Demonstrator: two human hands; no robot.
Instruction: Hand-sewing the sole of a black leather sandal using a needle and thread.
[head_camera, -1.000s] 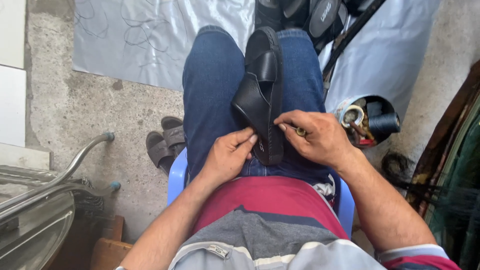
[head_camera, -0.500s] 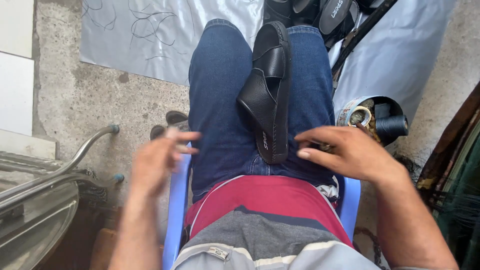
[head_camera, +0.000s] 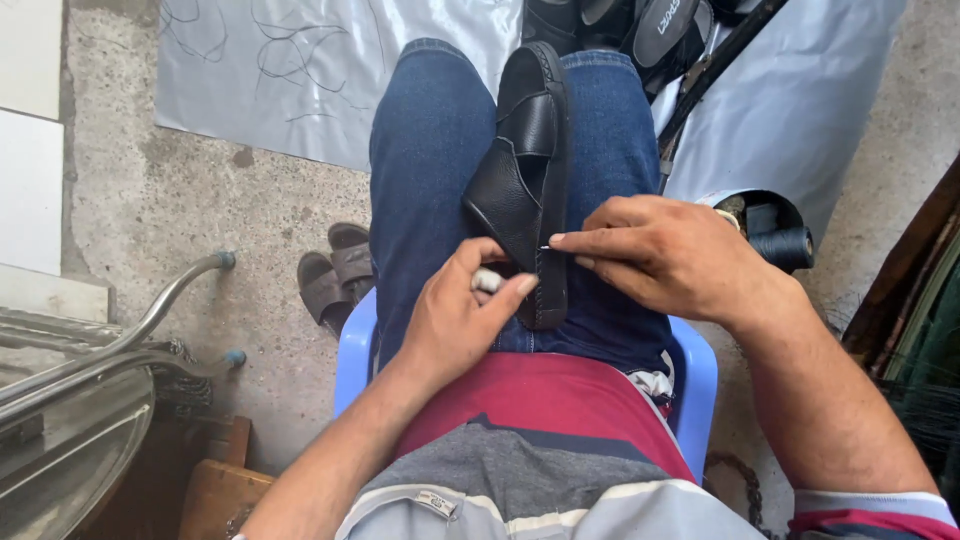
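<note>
From the head camera, we saw that we had wedged the black leather sandal (head_camera: 528, 170) lengthwise between our thighs, heel toward the belly, so that the jeans (head_camera: 430, 180) clamped it and freed both hands. Our right hand (head_camera: 670, 255) was closed narrow, thumb and forefinger pinching what looked like a needle (head_camera: 546, 243) at the sandal's stitched edge; the tip was too small to tell apart clearly. Our left hand (head_camera: 455, 320) curled around the heel end from the other side, steadying it, and held a small whitish object (head_camera: 487, 281) against the palm; what it was we could not tell. We sat on a blue plastic stool (head_camera: 352, 345), which kept the lap low and level for the work. A spool of dark thread (head_camera: 785, 245) sat in a container just beside our right knee, within easy reach. A pair of grey slippers (head_camera: 335, 275) lay on the concrete floor (head_camera: 180, 220), and more black sandals (head_camera: 640, 25) were stacked beyond our knees.
</note>
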